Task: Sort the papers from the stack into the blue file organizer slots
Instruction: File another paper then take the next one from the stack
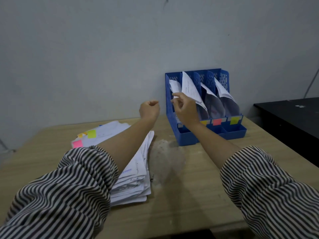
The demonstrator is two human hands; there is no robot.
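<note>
The right hand (185, 107) pinches a paper (174, 87) in the leftmost slot of the blue file organizer (186, 137); the left hand (149, 109) hovers curled, holding nothing.

The light is dim and soft. My hands look a bit blurry. The picture bends at the edges.
</note>
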